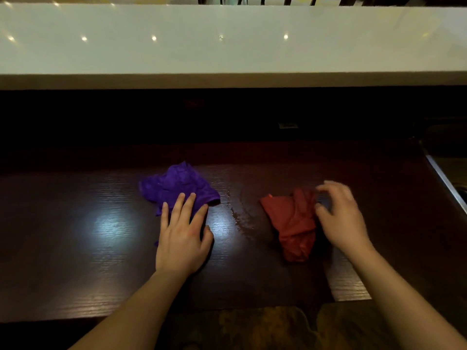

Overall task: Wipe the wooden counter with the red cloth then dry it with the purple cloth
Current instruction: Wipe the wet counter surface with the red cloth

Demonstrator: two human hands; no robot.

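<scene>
The dark wooden counter (75, 236) fills the lower half of the head view. A crumpled purple cloth (177, 185) lies on it left of centre. My left hand (183, 236) rests flat with spread fingers, fingertips on the cloth's near edge. A bunched red cloth (290, 223) lies to the right. My right hand (338, 218), blurred, hovers at the red cloth's right side with curled fingers touching the fabric; a firm grip cannot be made out. A streak of water (240, 215) glistens between the cloths.
A raised white ledge (227, 46) runs along the back above a dark recess. A metal sink edge (447, 183) borders the counter at the right. The counter's front edge is close to my body.
</scene>
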